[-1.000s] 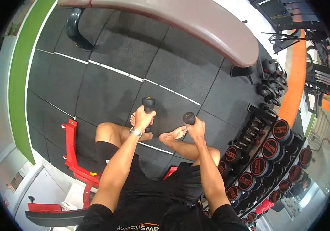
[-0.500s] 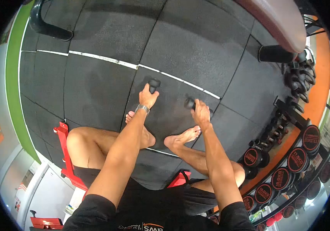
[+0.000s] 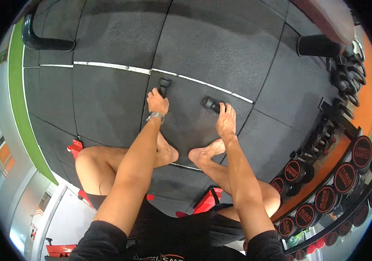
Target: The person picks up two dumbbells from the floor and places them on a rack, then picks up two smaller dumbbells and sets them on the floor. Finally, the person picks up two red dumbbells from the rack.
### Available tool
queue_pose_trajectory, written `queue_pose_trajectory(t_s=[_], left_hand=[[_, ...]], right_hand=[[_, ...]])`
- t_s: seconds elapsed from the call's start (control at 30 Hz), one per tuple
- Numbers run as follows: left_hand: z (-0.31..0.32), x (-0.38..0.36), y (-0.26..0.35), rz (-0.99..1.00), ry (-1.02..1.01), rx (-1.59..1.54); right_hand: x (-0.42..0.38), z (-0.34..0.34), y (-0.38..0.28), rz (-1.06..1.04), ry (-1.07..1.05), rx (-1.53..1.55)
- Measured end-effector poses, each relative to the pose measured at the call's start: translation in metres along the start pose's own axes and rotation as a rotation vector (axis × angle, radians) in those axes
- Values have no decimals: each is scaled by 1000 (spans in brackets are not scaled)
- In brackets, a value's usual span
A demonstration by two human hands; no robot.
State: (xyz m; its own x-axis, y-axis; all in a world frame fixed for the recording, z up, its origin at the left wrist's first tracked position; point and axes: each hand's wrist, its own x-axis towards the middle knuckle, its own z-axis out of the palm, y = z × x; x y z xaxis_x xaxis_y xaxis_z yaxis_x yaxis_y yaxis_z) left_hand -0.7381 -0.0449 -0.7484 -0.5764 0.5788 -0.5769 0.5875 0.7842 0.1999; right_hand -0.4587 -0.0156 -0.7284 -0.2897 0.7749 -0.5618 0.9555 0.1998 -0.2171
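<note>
My left hand (image 3: 157, 103), with a watch at the wrist, is closed around the lower part of a small black dumbbell (image 3: 164, 81). The upper end of this dumbbell shows beyond my fingers, near the white line. To the right, my right hand (image 3: 226, 122) grips another small black dumbbell (image 3: 208, 103). Its left end sticks out past my fingers, while its other end is hidden under the hand. Both hands are low over the dark floor mat (image 3: 186, 126), in front of my bare feet.
Racks of round dumbbells (image 3: 326, 199) and several kettlebells (image 3: 348, 80) stand at the right. A black curved frame leg (image 3: 49, 43) is at the upper left, and a padded bench (image 3: 327, 17) at the upper right. Red metal parts (image 3: 207, 201) sit beside my legs.
The view has shifted slightly. Both dumbbells and hands have moved a little forward, the right one also leftward. More of each dumbbell's near end shows past my fingers.
</note>
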Motion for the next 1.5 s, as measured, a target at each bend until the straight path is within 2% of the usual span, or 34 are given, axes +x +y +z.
queue_pose_trajectory(t_s=[0.1,0.27,0.4,0.47,0.63,0.73,0.77,0.83,0.9,1.03,1.13,1.17,1.3,1.4,1.5], left_hand=[[-27,-29,-9,28,-73,-30],[-97,-124,6,100,-96,-74],[-180,-219,46,176,-139,-103],[-211,-259,55,243,-137,-97],[-302,-346,106,263,-207,-178],[-344,-382,130,312,-204,-176],[-355,-391,137,336,-232,-189],[-361,-398,139,394,-244,-225],[-381,-414,153,358,-361,-274],[-413,-443,178,383,-520,-263],[-417,-454,192,398,-719,-359],[-421,-463,204,406,-783,-365],[-426,-478,220,404,-984,-310],[-416,-488,234,466,-1081,-249],[-425,-520,248,527,-1146,-210]], right_hand=[[-40,-34,-2,26,-54,19],[-140,-129,-27,138,-67,154],[-226,-205,-36,233,-58,333],[-268,-240,-39,245,-28,377],[-360,-324,-36,250,112,606],[-410,-375,-29,370,159,774],[-424,-378,-23,368,230,731],[-452,-391,-14,407,279,848],[-476,-398,-3,447,295,982],[-515,-405,1,550,488,1056],[-544,-413,-5,580,675,1106],[-560,-430,-15,593,721,1184],[-613,-447,-43,566,888,1111],[-654,-448,-66,659,1000,1055],[-692,-432,-87,778,1142,1172]])
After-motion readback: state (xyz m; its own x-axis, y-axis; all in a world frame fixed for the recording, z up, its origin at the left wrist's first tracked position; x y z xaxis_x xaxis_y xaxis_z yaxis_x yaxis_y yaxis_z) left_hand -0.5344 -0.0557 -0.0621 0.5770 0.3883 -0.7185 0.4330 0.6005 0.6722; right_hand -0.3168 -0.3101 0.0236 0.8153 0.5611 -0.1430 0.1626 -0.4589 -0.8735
